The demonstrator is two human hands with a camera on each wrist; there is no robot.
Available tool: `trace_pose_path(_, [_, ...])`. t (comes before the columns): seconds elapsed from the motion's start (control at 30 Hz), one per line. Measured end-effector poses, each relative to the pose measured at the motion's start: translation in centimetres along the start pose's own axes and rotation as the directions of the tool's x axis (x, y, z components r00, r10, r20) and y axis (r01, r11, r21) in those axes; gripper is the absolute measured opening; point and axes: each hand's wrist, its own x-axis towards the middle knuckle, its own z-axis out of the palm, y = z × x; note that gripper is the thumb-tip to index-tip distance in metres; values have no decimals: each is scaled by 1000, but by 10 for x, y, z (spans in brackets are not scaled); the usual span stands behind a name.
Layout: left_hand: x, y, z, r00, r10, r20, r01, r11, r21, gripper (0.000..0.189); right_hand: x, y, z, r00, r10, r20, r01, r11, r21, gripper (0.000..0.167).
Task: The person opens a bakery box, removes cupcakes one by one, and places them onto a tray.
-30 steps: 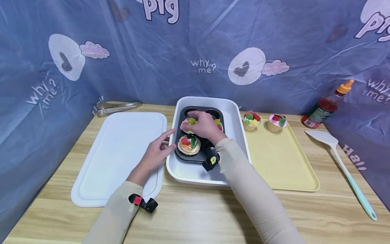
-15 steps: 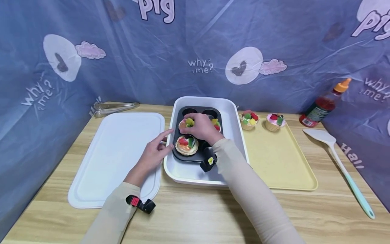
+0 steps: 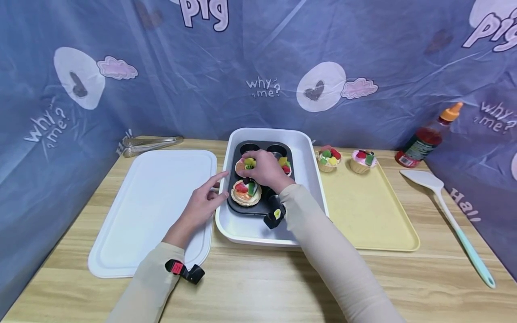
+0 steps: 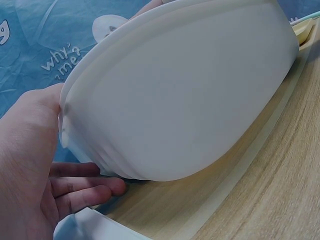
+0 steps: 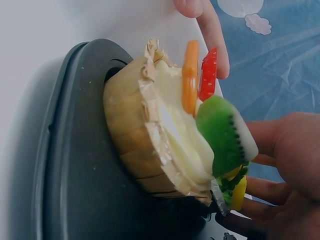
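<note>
A dark muffin pan [image 3: 258, 210] lies inside a deep white bin [image 3: 311, 197]. In its middle left cup sits a fruit tart [image 3: 241, 167], its edge pinched by my right hand [image 3: 264, 168]. Nearer me, another fruit tart [image 3: 245, 194], topped with kiwi and red pieces, fills the front left cup; up close it shows as a tart [image 5: 145, 125] in the right wrist view. A third tart [image 3: 286, 167] is partly hidden behind my right hand. My left hand [image 3: 199, 204] rests thumb and index finger on the bin's left rim, other fingers loosely bent outside it.
A white tray [image 3: 153, 211] lies left, tongs [image 3: 151, 146] behind it. On the yellow tray [image 3: 371, 211] at right stand two more fruit tarts [image 3: 328, 159]. Beyond are a red sauce bottle [image 3: 426, 139] and a long white spatula [image 3: 448, 215]. A blue cloth [image 3: 202, 80] hangs behind.
The right hand's fingers have settled slightly lower around the middle left tart. The left hand stays at the bin's rim. The whole view has shifted slightly.
</note>
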Motion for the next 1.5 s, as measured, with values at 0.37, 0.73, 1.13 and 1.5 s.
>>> trace_pose_path(0.37, [1, -2, 1, 1000, 0, 0, 0, 1000, -11, 56, -1, 3, 2, 999, -26, -27, 26, 1000, -1, 47])
trace_pose_path(0.73, [0, -1, 1, 1000, -9, 2, 9, 1000, -10, 56, -2, 3, 3, 997, -51, -54, 51, 999, 5, 42])
trace_pose_path(1.13, [-1, -2, 1, 1000, -5, 0, 5, 1000, -8, 57, -2, 2, 3, 999, -28, -47, 28, 1000, -6, 43])
trace_pose_path(1.5, [-2, 0, 1, 1000, -9, 2, 9, 1000, -2, 56, -2, 2, 5, 998, -20, -52, 20, 1000, 7, 45])
